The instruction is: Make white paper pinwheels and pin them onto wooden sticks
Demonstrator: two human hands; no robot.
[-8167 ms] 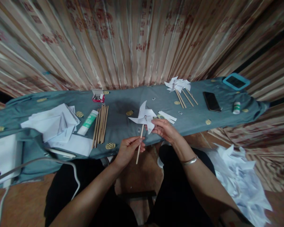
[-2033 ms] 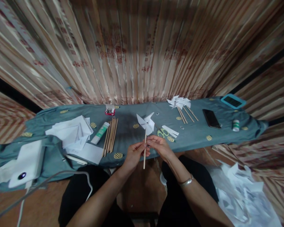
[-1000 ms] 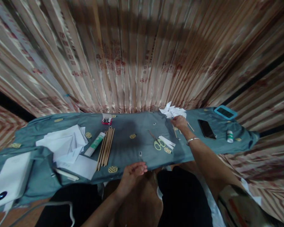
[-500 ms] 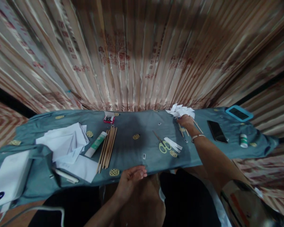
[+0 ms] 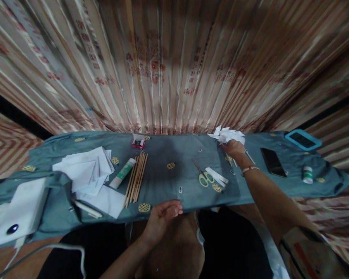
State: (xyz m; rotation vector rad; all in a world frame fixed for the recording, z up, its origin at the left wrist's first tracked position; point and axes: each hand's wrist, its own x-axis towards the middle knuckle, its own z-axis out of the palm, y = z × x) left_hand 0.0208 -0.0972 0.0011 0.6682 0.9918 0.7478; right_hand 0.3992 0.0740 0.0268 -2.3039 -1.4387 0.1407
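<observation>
My right hand (image 5: 234, 149) reaches to the far right of the cloth-covered table, its fingers closed at a bunch of white paper pinwheels (image 5: 227, 134) on thin wooden sticks. The fingertips are partly hidden among the paper blades. At the table's near edge rests my left hand (image 5: 164, 216), empty, fingers loosely stretched and slightly curled. Scissors (image 5: 204, 176) with pale green handles lie between the hands, beside white paper strips (image 5: 217, 177). Left of them are a row of wooden sticks (image 5: 136, 177), a green-and-white glue tube (image 5: 123, 173) and a small red open box of pins (image 5: 138, 143).
White paper sheets (image 5: 84, 166) are spread at the left, near a pen (image 5: 88, 209) and a white device with a cable (image 5: 25, 211). On the right are a black phone (image 5: 273, 162), a blue-framed tablet (image 5: 303, 139) and a small green-and-white container (image 5: 307, 175). A curtain (image 5: 168, 77) hangs behind.
The view has shifted slightly, so the table's things appear a little further right. My right hand stays at the pinwheels, and my left hand stays at the near edge.
</observation>
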